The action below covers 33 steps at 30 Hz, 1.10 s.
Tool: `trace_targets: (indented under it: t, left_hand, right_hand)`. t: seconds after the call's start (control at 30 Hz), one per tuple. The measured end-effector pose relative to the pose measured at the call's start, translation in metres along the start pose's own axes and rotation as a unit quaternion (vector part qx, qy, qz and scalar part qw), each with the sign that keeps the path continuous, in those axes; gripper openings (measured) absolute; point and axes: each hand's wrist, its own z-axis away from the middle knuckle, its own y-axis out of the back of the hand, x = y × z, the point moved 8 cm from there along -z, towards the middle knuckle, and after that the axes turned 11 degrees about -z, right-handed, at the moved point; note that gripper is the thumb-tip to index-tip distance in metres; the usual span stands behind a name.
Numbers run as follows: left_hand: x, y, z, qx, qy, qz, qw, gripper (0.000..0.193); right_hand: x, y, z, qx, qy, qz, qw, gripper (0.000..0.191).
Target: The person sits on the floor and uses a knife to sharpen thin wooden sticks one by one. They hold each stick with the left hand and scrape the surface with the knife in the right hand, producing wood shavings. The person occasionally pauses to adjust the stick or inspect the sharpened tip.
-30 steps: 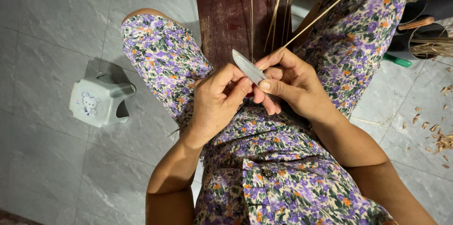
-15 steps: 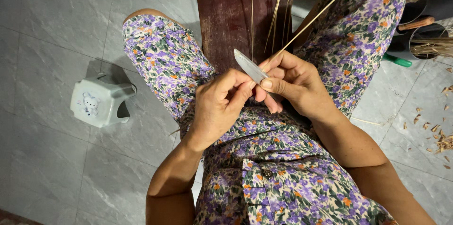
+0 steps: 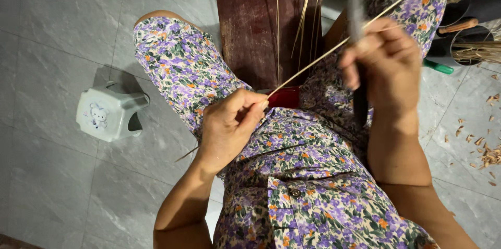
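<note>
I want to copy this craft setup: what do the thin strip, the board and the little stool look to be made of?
Strip: probably bamboo or cane, pale, matte, slender and straight. Board: likely wood, dark reddish, worn and scuffed. Stool: looks like moulded plastic, pale, smooth, faintly glossy, with rounded corners.

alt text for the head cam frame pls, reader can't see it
Seen from above, a seated person in a purple floral outfit pinches a thin bamboo strip in the left hand while the right hand grips a motion-blurred knife against it. A dark wooden board, small white stool and wood shavings sit on the grey tiled floor.
</note>
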Motion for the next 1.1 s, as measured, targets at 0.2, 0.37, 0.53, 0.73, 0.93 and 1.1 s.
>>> trace_targets:
  t: [0.2, 0.37, 0.53, 0.73, 0.93, 1.1]
  left_hand:
    - [-0.007, -0.002, -0.01, -0.013, 0.048, 0.038, 0.998, 0.003]
    - [0.009, -0.009, -0.02, 0.022, 0.028, -0.003, 0.999, 0.008]
    - [0.022, -0.007, -0.019, 0.052, -0.023, -0.01, 0.998, 0.01]
    - [0.029, -0.005, -0.017, 0.093, -0.082, -0.067, 0.99, 0.015]
    - [0.035, -0.005, -0.015, 0.103, -0.117, -0.078, 0.985, 0.015]
    - [0.031, -0.005, -0.015, 0.082, -0.09, -0.046, 0.992, 0.015]
  right_hand:
    - [-0.001, -0.036, 0.008, -0.005, -0.025, 0.04, 0.999, 0.037]
    - [0.049, -0.082, 0.033, -0.1, -0.201, 0.04, 0.974, 0.041]
    - [0.051, -0.085, 0.032, -0.124, -0.187, 0.0, 0.975, 0.033]
    - [0.051, -0.085, 0.033, -0.126, -0.174, -0.006, 0.977, 0.029]
    - [0.047, -0.083, 0.033, -0.113, -0.165, 0.007, 0.98, 0.027]
    - [0.049, -0.081, 0.034, -0.115, -0.173, 0.015, 0.978, 0.027]
